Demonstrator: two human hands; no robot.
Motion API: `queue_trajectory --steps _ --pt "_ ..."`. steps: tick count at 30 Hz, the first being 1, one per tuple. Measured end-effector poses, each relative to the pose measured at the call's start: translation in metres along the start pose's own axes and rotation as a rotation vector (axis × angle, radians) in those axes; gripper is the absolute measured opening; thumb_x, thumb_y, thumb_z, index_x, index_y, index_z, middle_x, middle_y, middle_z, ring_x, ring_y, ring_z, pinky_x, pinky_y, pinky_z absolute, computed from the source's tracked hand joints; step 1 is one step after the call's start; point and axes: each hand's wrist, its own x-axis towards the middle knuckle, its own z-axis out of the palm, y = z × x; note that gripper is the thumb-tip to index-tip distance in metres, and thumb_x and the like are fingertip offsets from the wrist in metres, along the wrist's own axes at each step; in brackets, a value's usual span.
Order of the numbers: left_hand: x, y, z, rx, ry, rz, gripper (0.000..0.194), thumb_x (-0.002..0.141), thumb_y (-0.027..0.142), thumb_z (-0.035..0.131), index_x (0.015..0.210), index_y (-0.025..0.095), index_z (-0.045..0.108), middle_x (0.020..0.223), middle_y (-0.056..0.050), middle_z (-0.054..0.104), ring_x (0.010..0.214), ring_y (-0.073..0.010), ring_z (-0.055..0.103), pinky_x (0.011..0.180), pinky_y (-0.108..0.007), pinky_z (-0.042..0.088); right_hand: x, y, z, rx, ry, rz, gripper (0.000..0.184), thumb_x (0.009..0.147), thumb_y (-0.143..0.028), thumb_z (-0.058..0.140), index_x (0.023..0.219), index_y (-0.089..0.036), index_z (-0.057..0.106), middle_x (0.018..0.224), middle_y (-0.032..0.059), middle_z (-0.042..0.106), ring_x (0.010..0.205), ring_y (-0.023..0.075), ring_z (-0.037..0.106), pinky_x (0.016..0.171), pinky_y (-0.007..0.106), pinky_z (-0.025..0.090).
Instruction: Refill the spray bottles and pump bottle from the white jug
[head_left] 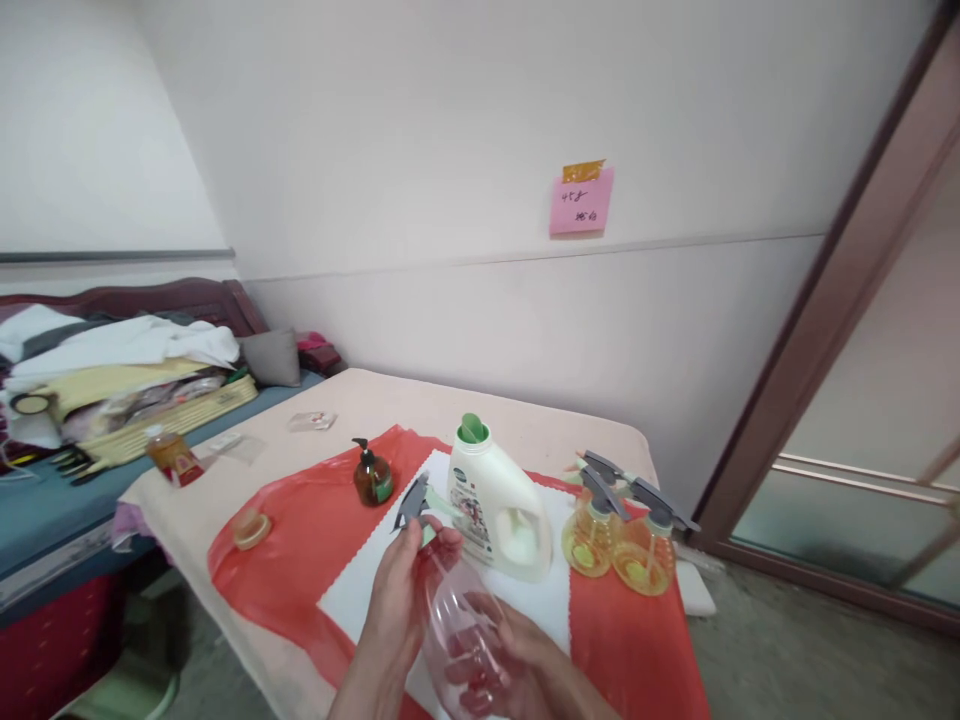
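Observation:
A clear spray bottle leans toward the wall between my two hands, with no liquid visible inside. My left hand is closed around its neck, just below the grey and pale green trigger head. Lower down, my right hand wraps the body, and its fingers show through the plastic. Just beyond stands a white detergent jug with a green spout, on a white sheet. On the right, two round spray bottles holding yellow liquid stand side by side.
Red plastic sheeting covers part of the table. On it are a brown pump bottle and a round lid-like piece. An amber bottle stands at the far left edge. A pink note hangs on the wall.

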Motion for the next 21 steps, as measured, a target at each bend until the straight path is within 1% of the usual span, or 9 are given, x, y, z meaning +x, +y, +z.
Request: queue_trajectory --steps 2,3,5,7,8,10,12,15,21 --pt "-0.002 0.000 -0.002 0.094 0.018 0.041 0.031 0.080 0.043 0.068 0.088 0.014 0.068 0.082 -0.009 0.069 0.084 -0.0208 0.066 0.083 -0.034 0.050 0.005 0.003 -0.003 -0.276 0.141 -0.105 0.079 0.050 -0.044 0.074 0.121 -0.022 0.047 0.104 0.0086 0.060 0.093 0.0257 0.060 0.075 0.039 0.048" --pt "-0.002 -0.001 -0.003 0.142 0.036 0.060 0.030 0.079 0.043 0.068 0.088 0.014 0.068 0.083 -0.009 0.069 0.085 -0.0207 0.066 0.082 -0.033 0.050 0.007 0.004 -0.003 -0.378 0.215 -0.160 0.082 0.047 -0.035 0.074 0.123 -0.024 0.046 0.109 0.0088 0.057 0.102 0.0285 0.057 0.081 0.042 0.048" --pt "-0.001 -0.001 -0.004 0.192 0.086 0.083 0.031 0.079 0.043 0.069 0.088 0.014 0.067 0.084 -0.009 0.069 0.086 -0.0202 0.065 0.079 -0.031 0.049 0.011 0.009 -0.003 -0.494 0.336 -0.262 0.088 0.044 -0.021 0.071 0.127 -0.028 0.044 0.125 0.0077 0.048 0.120 0.0294 0.045 0.097 0.042 0.040" --pt "0.000 -0.001 -0.003 0.141 0.134 0.091 0.031 0.077 0.044 0.070 0.088 0.015 0.066 0.081 -0.007 0.067 0.082 -0.0189 0.065 0.074 -0.029 0.049 0.014 0.018 -0.002 -0.581 0.405 -0.323 0.092 0.044 -0.015 0.067 0.132 -0.030 0.041 0.133 0.0071 0.042 0.122 0.0277 0.044 0.100 0.040 0.039" --pt "0.001 -0.001 -0.002 0.096 0.145 0.088 0.031 0.077 0.044 0.070 0.088 0.015 0.066 0.079 -0.006 0.067 0.079 -0.0179 0.065 0.072 -0.029 0.049 0.015 0.023 -0.001 -0.599 0.421 -0.329 0.093 0.044 -0.015 0.066 0.133 -0.029 0.039 0.132 0.0083 0.042 0.117 0.0270 0.048 0.095 0.039 0.044" --pt "0.002 0.001 -0.001 0.012 0.138 0.076 0.030 0.077 0.043 0.070 0.088 0.016 0.064 0.076 -0.004 0.066 0.074 -0.0163 0.064 0.069 -0.028 0.050 0.019 0.035 -0.002 -0.618 0.447 -0.316 0.090 0.047 -0.020 0.064 0.134 -0.025 0.038 0.127 0.0114 0.046 0.102 0.0246 0.056 0.076 0.035 0.052" --pt "0.004 0.005 -0.001 -0.029 0.116 0.075 0.028 0.077 0.042 0.070 0.087 0.017 0.064 0.075 -0.004 0.066 0.073 -0.0158 0.065 0.068 -0.028 0.050 0.023 0.045 -0.005 -0.646 0.479 -0.310 0.085 0.049 -0.023 0.061 0.132 -0.022 0.040 0.122 0.0120 0.050 0.094 0.0228 0.059 0.070 0.033 0.053" --pt "0.010 0.019 -0.009 -0.050 0.166 0.164 0.028 0.076 0.041 0.072 0.090 0.018 0.064 0.079 -0.004 0.066 0.078 -0.0165 0.066 0.070 -0.028 0.051 0.030 0.053 -0.014 -0.736 0.553 -0.329 0.087 0.045 -0.020 0.060 0.131 -0.020 0.043 0.116 0.0104 0.052 0.094 0.0232 0.057 0.081 0.037 0.051" --pt "0.023 0.060 -0.042 -0.132 0.487 0.405 0.022 0.081 0.040 0.065 0.079 0.018 0.063 0.079 -0.004 0.066 0.081 -0.0151 0.066 0.078 -0.029 0.051 0.042 0.058 -0.033 -0.783 0.571 -0.260 0.088 0.045 -0.026 0.065 0.129 -0.019 0.041 0.123 0.0112 0.052 0.110 0.0273 0.056 0.093 0.038 0.047"
